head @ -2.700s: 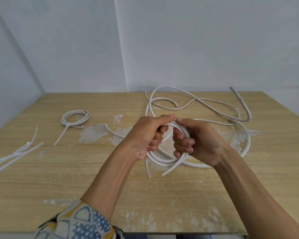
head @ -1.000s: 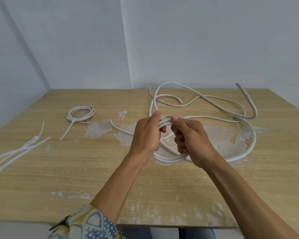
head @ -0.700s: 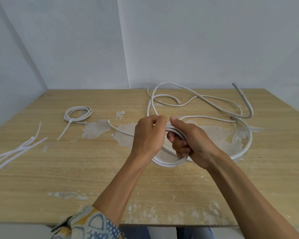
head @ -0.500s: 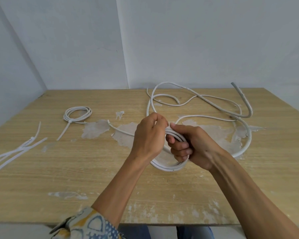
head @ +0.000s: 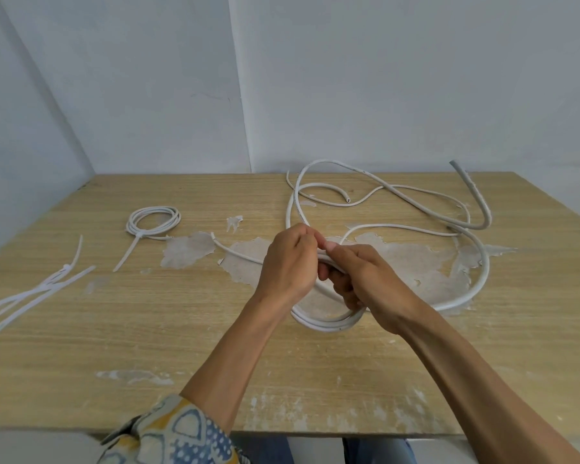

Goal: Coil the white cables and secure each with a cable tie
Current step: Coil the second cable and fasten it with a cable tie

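A half-wound coil of white cable [head: 329, 324] hangs between both hands over the middle of the wooden table [head: 148, 329]. My left hand [head: 288, 262] pinches the coil's top, and my right hand [head: 365, 276] grips its right side with fingers curled through the loops. The cable's loose length [head: 479, 272] sweeps right and back in wide loops. A thinner white cable [head: 325, 185] lies tangled with it at the back. A finished tied coil [head: 153, 219] rests at the back left. Several white cable ties [head: 37, 291] lie at the left edge.
White walls meet in a corner behind the table. Patches of peeled veneer [head: 188, 249] mark the tabletop around the middle. A cable end [head: 459, 169] sticks up at the back right. The table's front edge runs just above my patterned sleeve [head: 168, 433].
The coil has grown tighter and my hands have drawn closer together at its top. The loose cable on the right has been pulled in a little.
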